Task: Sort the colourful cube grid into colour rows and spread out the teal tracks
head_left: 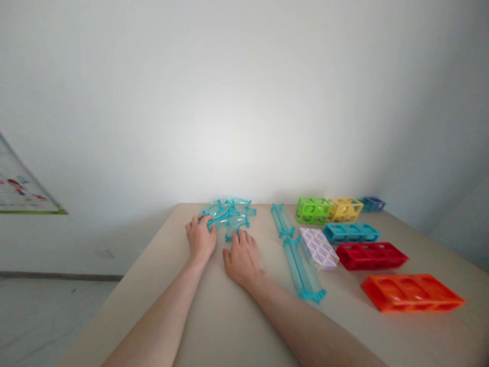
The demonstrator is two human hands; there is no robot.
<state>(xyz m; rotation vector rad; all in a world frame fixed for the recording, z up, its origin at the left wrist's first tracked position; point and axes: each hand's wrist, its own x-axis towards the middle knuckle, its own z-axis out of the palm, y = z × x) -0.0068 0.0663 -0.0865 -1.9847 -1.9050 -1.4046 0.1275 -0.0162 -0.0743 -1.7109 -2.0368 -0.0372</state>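
Several clear blue plastic track pieces [234, 208] lie in a group at the far left of the table. My left hand [201, 238] is at their near left edge, its thumb apart and its fingertips touching a piece. My right hand [244, 259] lies palm down on the table, fingers stretched out. Its fingertips meet the near end of a short curved clear blue piece [234, 229]. Neither hand is seen to lift anything. Right of my right hand, two straight clear blue track pieces [304, 270] lie end to end.
Right of the straight pieces lies a purple-and-white patterned block [319, 248]. Further right are open-framed blocks: green [313, 210], yellow [345, 209], dark blue [373, 204], teal [351, 233], red [371, 256] and orange [412, 293]. A white wall [244, 102] stands behind the table [214, 326].
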